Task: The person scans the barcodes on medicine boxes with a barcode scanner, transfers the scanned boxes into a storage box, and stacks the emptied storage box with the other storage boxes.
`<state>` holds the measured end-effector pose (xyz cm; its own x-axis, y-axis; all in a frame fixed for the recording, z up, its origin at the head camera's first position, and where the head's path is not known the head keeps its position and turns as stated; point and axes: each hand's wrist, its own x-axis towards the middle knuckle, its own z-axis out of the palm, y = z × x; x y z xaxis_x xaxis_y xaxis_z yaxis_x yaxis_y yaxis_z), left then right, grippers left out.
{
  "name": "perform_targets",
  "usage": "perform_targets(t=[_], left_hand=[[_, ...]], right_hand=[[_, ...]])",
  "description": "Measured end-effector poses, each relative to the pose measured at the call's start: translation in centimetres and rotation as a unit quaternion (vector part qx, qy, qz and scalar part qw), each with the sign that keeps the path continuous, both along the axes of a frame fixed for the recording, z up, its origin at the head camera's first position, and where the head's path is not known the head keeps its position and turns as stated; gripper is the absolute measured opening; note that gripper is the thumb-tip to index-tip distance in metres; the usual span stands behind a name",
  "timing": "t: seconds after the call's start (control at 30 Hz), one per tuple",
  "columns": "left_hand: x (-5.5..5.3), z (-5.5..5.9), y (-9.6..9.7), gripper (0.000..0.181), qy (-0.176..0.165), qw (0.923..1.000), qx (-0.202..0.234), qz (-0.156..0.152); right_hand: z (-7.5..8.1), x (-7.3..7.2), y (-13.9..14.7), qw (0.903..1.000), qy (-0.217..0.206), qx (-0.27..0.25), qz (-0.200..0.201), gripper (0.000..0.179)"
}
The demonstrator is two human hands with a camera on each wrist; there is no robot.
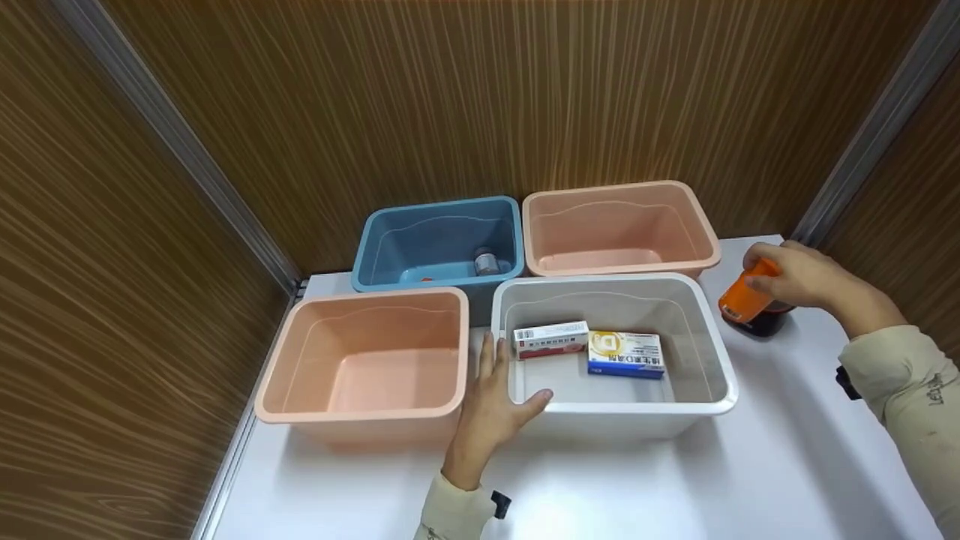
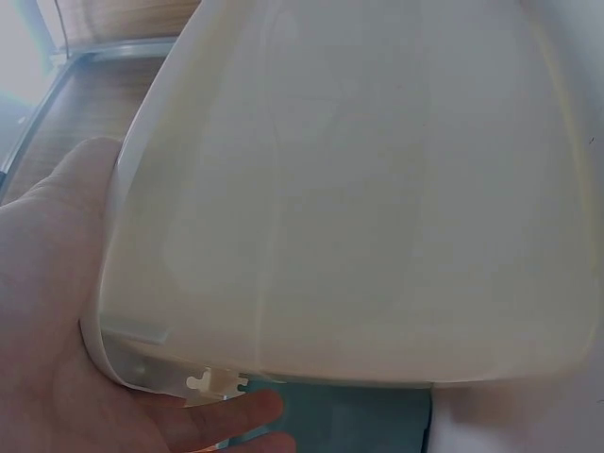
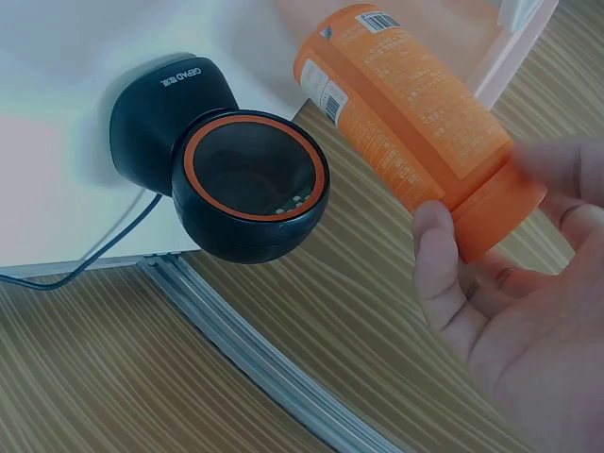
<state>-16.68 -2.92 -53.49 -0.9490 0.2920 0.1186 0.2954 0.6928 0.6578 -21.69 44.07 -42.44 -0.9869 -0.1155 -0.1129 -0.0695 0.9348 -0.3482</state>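
At the right of the head view, my right hand (image 1: pixel 799 274) grips an orange bottle (image 1: pixel 745 298) by its cap, with the bottle tilted. In the right wrist view the orange bottle (image 3: pixel 401 104) shows barcodes and printed labels, close beside a black barcode scanner (image 3: pixel 250 184) with an orange ring. My left hand (image 1: pixel 491 409) rests at the near left corner of the white bin (image 1: pixel 615 409), fingers extended and thumb over the rim. Inside that bin lie a white and red box (image 1: pixel 551 340) and a blue, white and yellow box (image 1: pixel 625 354).
A peach bin (image 1: pixel 360 415) stands at the left, another peach bin (image 1: pixel 622 268) at the back right. The blue bin (image 1: pixel 439 206) behind holds a small bottle (image 1: pixel 486 261) and something orange. Wood-grain panels (image 1: pixel 450 97) enclose the table. The scanner's cable (image 3: pixel 94 255) trails off.
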Motion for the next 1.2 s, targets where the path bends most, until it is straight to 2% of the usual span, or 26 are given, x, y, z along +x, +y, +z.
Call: perform_targets(t=[0.1, 0.3, 0.43, 0.63, 0.9, 1.2], left_hand=[[0.0, 0.0, 0.0, 0.11, 0.0, 1.0, -0.001, 0.0], [0.0, 0.0, 0.0, 0.111, -0.002, 1.0, -0.003, 0.003], [0.0, 0.0, 0.1, 0.11, -0.005, 1.0, -0.006, 0.003], [-0.1, 0.0, 0.1, 0.11, -0.008, 0.9999, -0.012, 0.0], [-0.1, 0.1, 0.0, 0.112, -0.011, 0.9999, 0.0, 0.002], [0.1, 0.0, 0.0, 0.112, -0.014, 0.9999, 0.007, 0.006]], right_hand=[[0.2, 0.0, 0.0, 0.9998, -0.003, 0.018, 0.004, 0.022], [1.0, 0.2, -0.3, 0.9993, -0.024, -0.013, -0.026, 0.039], [2.0, 0.3, -0.9, 0.9992, -0.006, -0.021, -0.033, 0.041], [4.6, 0.1, -2.6, 0.9988, 0.042, -0.018, -0.014, 0.039], [6.8, -1.1, -6.2, 0.9969, 0.075, -0.022, 0.015, 0.045], [7.5, -3.4, -10.0, 0.9959, 0.071, 0.002, 0.057, 0.047]])
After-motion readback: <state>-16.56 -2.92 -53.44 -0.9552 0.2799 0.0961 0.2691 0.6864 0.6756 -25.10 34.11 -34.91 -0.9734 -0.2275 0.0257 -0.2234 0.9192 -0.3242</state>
